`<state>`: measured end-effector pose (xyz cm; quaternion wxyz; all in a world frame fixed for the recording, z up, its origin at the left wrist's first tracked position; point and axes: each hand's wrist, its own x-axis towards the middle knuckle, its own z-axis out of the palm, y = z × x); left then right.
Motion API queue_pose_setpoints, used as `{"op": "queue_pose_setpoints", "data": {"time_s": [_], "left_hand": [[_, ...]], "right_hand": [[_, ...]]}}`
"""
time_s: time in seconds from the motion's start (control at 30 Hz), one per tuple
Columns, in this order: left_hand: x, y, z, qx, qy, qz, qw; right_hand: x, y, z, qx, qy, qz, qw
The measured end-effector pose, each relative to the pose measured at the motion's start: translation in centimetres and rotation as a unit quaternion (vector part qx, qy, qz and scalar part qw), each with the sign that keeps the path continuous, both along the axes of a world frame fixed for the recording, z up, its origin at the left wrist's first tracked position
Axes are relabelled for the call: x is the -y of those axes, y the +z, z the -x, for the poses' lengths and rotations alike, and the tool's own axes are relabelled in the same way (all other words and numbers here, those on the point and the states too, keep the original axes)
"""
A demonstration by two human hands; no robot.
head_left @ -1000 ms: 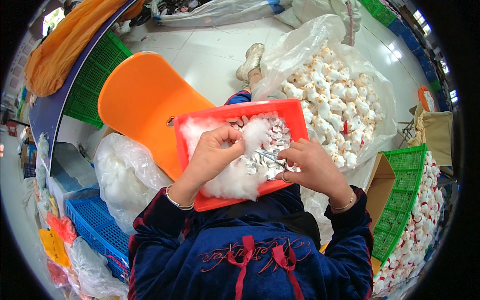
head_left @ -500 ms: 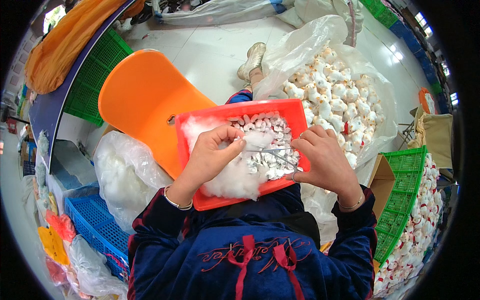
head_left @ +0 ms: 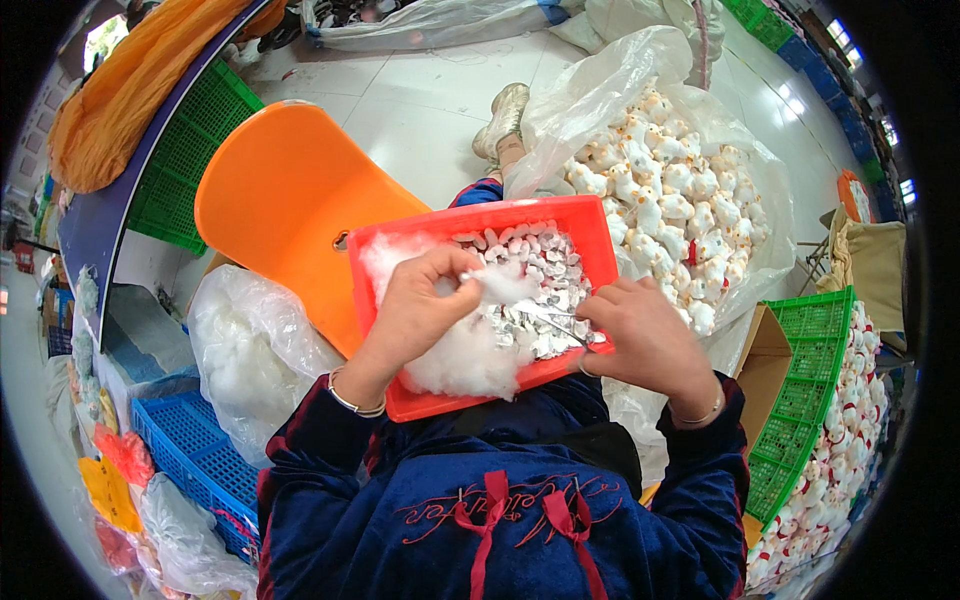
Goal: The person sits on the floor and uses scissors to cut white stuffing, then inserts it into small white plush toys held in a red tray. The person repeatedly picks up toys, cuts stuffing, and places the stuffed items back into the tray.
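- One red tray (head_left: 596, 235); above it I see the left hand (head_left: 425, 305) pinching white stuffing (head_left: 502, 283), the right hand (head_left: 650, 335) curled round a metal tool (head_left: 562, 325).
- Orange chair (head_left: 285, 200) just left of the tray.
- Clear bag (head_left: 590, 105) of white toys (head_left: 690, 205), right.
- Green crate (head_left: 800, 375) further right.

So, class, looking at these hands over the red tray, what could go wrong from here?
The metal tool in the right hand points toward the left hand, so a slip might poke it. Loose white fluff is heaped at the near side of the red tray and could spill over. Some also lies beside the small pale pieces, and might cling to them or hide them.
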<state>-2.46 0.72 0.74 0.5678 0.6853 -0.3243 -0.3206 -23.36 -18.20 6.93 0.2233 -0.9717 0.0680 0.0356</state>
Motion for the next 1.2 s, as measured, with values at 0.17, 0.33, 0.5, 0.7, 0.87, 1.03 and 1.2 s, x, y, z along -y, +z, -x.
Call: {"op": "queue_pose_setpoints", "data": {"time_s": [0.17,0.33,0.5,0.7,0.87,1.03,1.2], "left_hand": [[-0.2,0.9,0.2,0.135,-0.090,0.027,0.986],[-0.4,0.5,0.3,0.083,-0.028,0.046,0.995],[-0.7,1.2,0.3,-0.102,-0.009,0.010,0.995],[-0.4,0.7,-0.1,-0.147,-0.043,0.003,0.988],[-0.5,-0.3,-0.1,-0.129,0.021,0.018,0.991],[-0.3,0.2,0.5,-0.148,0.022,0.027,0.988],[-0.4,0.4,0.6,-0.217,0.008,0.049,0.975]], "right_hand": [[0.7,1.7,-0.6,0.056,-0.015,-0.005,0.998],[0.1,0.3,-0.6,0.021,-0.025,0.015,0.999],[0.2,0.0,-0.6,0.006,-0.021,0.008,1.000],[-0.1,-0.9,-1.1,0.005,0.002,-0.029,1.000],[0.6,0.3,-0.4,0.048,-0.036,0.019,0.998],[-0.2,1.1,-0.7,0.084,-0.025,0.047,0.995],[-0.2,0.1,-0.6,0.014,-0.012,0.057,0.998]]}}
